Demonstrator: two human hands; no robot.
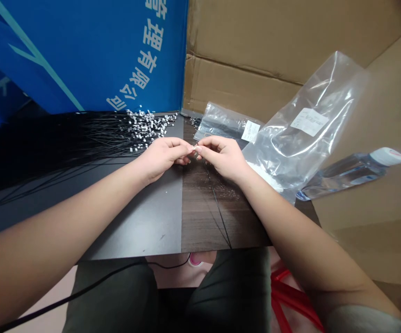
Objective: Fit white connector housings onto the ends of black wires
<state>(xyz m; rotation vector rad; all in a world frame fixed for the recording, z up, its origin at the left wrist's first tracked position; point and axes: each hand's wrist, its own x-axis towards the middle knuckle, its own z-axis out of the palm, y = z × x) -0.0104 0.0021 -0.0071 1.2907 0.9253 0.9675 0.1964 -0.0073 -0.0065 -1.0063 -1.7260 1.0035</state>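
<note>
Both hands meet over the middle of the table, fingertips almost touching. My left hand (166,157) is closed in a pinch; the tiny pale piece at its fingertips is too small to name. My right hand (223,156) pinches the upper end of a thin black wire (217,201), which runs down across the dark wood to the table's front edge. Fingers hide the wire's tip. Left of the hands lies a large bundle of black wires (103,132), many ending in small white connectors (145,125).
A small clear bag (221,121) with a label lies behind my right hand. A larger clear bag (311,101), with white pieces (266,175) at its bottom, leans on the cardboard (242,37). A water bottle (349,171) lies tilted at right. A blue printed panel (92,46) stands behind.
</note>
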